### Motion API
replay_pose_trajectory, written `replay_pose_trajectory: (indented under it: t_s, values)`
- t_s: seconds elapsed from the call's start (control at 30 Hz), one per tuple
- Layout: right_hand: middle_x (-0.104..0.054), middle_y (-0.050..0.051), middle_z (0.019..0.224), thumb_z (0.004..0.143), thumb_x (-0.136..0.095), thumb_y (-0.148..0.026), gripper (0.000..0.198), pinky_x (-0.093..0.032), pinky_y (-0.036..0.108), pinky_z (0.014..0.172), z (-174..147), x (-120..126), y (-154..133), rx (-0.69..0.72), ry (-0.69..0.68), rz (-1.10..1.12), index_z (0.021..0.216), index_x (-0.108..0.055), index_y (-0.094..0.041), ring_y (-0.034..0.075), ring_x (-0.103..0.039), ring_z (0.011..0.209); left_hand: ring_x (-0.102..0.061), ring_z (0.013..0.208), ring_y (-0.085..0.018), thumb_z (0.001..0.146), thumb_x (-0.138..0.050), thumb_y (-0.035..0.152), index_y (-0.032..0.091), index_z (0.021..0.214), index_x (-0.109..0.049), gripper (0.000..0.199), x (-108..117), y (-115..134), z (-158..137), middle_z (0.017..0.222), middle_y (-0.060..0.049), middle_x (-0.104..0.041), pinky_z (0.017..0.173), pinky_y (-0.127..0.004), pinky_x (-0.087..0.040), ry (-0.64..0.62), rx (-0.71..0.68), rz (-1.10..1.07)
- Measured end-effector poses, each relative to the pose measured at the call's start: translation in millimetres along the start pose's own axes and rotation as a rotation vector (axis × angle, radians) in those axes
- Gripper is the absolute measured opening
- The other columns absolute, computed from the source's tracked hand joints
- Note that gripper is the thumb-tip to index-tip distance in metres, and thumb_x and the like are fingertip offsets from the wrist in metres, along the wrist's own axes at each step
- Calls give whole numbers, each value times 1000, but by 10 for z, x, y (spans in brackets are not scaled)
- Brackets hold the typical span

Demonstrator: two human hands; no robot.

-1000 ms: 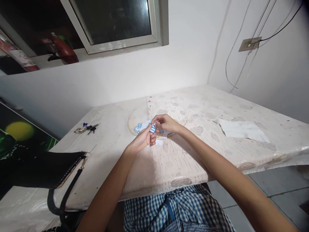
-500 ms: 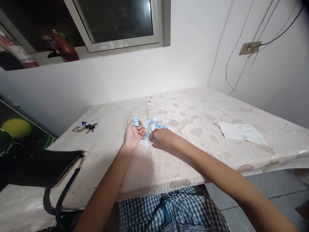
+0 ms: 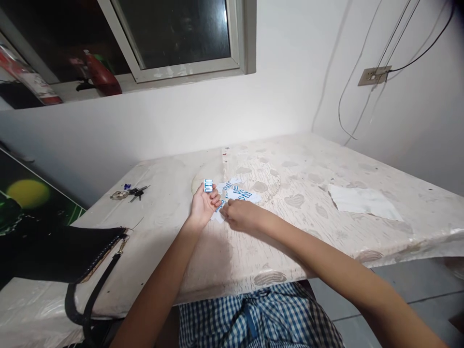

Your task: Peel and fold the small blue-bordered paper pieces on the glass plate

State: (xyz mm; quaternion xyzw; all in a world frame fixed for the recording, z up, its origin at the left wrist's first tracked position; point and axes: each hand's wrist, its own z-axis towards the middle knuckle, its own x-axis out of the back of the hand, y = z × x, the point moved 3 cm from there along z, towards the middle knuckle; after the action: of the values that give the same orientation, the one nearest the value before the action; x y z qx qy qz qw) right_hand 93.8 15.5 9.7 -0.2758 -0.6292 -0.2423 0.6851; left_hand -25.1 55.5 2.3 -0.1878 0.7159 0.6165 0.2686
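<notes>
In my left hand (image 3: 203, 205), palm up with the fingers curled, is a small white card with blue markings (image 3: 208, 185); whether more cards lie under it I cannot tell. My right hand (image 3: 239, 213) is at the near edge of a loose pile of similar white cards with blue markings (image 3: 242, 194). Its fingers are bent together and touch the pile's near side. Anything between those fingertips is too small or hidden to make out. The cards lie scattered and overlapping, partly covered by both hands.
A patterned plastic cloth covers the table (image 3: 290, 232). Keys (image 3: 137, 192) and a black bag (image 3: 65, 253) with a strap lie on the left. A white paper sheet (image 3: 362, 202) lies on the right. Behind are a window and a wall socket (image 3: 375, 76) with cables.
My left hand has shifted slightly right and down in view with its card. My right hand's fingers have moved a little left, toward the near cards, uncovering more of the pile.
</notes>
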Motion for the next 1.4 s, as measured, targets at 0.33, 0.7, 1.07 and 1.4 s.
replay_pose_trajectory:
  t_s: [0.33,0.7,1.07,1.4]
  values:
    - [-58,22,98,85,-34,-8,29,-45,35,63,-91,-99,-303,-202,74,-140,101,-58,-6,29,-56,90,-33,41,-8,88,-34,37,14,76,-51,31,12,-27,-11,53,3,-35,42,-20,-30,-26,13,-14]
    - [-62,16,90,87,-35,-12,25,-46,33,63,-31,-83,-154,-69,90,-131,98,-57,-10,26,-60,83,-33,41,-8,89,-34,38,14,75,-51,32,4,-1,-6,53,3,-35,42,-20,-30,-27,0,-19]
    - [-64,5,87,81,-42,-10,23,-37,23,61,-15,298,191,-31,460,408,96,-57,-17,13,-55,70,-34,40,-7,87,-40,43,15,78,-51,32,32,-49,51,55,3,-39,39,-19,-30,54,2,29]
    - [-56,0,70,70,-58,-22,19,-43,23,53,149,264,594,-129,730,1349,87,-57,-13,8,-50,51,-51,55,-12,89,-35,40,12,80,-54,35,-144,-199,-70,67,-6,-53,50,-23,-41,-133,207,194]
